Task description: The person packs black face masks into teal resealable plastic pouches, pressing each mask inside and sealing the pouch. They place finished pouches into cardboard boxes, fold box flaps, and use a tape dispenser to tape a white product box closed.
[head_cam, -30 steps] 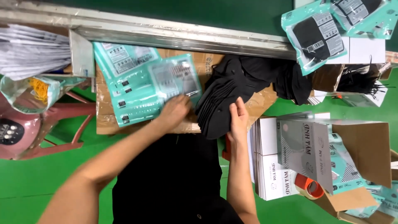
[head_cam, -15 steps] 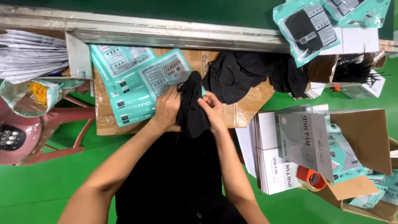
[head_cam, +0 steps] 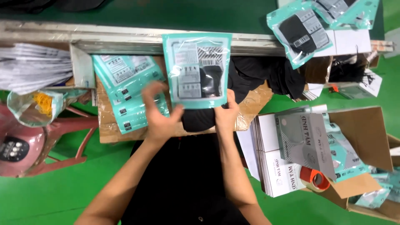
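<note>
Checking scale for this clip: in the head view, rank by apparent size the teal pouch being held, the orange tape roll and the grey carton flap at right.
1. Teal pouch, though it is held nearer the camera.
2. Grey carton flap.
3. Orange tape roll, clearly smallest.

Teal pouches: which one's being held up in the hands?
The upright teal pouch at centre, black item half inside. The right hand grips its lower edge, left hand alongside. The other pouches lie flat in piles.

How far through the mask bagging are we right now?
Done: filled teal pouches lie at top right. In hand: the right hand holds a teal pouch with black masks half in; the left hand is open beside it. Left: loose black masks and empty pouches.
</note>
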